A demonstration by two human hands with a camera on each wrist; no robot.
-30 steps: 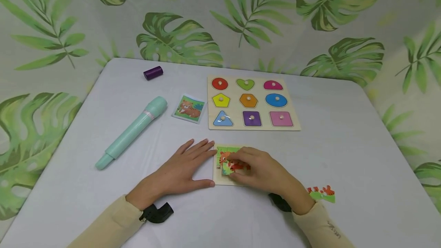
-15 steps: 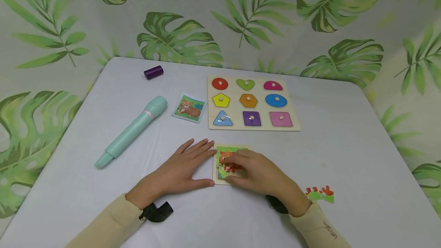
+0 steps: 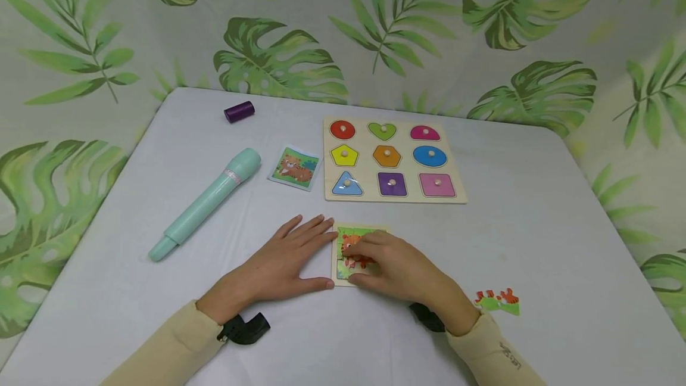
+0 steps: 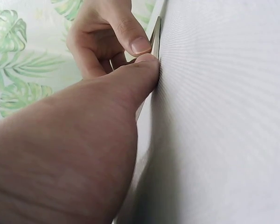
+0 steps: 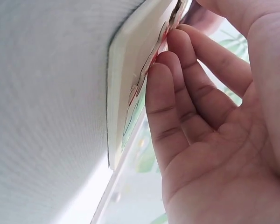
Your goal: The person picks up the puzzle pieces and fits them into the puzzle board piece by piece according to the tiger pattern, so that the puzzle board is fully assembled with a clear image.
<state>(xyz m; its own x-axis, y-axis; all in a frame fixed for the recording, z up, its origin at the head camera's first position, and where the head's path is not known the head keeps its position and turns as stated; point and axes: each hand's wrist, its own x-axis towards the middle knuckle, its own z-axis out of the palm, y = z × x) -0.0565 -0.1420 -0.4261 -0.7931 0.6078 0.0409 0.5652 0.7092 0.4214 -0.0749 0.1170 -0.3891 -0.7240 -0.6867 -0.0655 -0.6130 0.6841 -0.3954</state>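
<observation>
A small wooden tiger jigsaw puzzle (image 3: 340, 283) lies in front of me in its pale tray. My left hand (image 3: 284, 261) lies flat with fingers spread, its fingertips and thumb tip at the tray's left edge. Bent over the tray, my right hand (image 3: 393, 264) has its thumb and fingers about a puzzle piece (image 3: 343, 270) in the lower left corner of the picture. The right wrist view has the fingertips (image 5: 159, 77) touching red pieces above the tray's bare lower rim. The hand covers the puzzle's right part. A loose puzzle piece (image 3: 498, 301) with tiger feet lies beside the right wrist.
Behind the puzzle lie a knobbed shape board (image 3: 370, 196) and a tiger picture card (image 3: 293, 168). A mint-green tube (image 3: 206, 204) with a thicker end lies at left, a purple cylinder (image 3: 239, 112) at the back. Black wrist mounts (image 3: 245, 329) sit under the wrists.
My right hand has moved slightly left and down with the puzzle piece, which has gone from askew over the picture into its lower left corner. The left hand has stayed put.
</observation>
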